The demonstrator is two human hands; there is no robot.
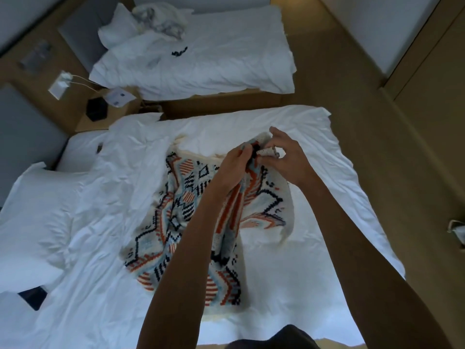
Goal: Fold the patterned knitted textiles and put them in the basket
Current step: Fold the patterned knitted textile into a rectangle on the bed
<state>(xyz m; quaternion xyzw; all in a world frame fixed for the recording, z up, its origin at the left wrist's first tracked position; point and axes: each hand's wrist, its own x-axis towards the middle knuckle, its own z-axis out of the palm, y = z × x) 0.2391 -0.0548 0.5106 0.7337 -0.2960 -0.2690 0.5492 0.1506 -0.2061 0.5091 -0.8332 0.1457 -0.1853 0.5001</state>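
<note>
Two hands work at the far edge of the patterned knitted textile (201, 222), which lies rumpled on the near bed (314, 152): the left hand (234, 167) grips a bunched ridge, the right hand (284, 157) pinches a rolled corner. Risk: the slack, creased body may fold crooked. No basket is visible.

The room was dim and bluish around me; far corners blurred, walls bowed at the wide-angle edges.
</note>
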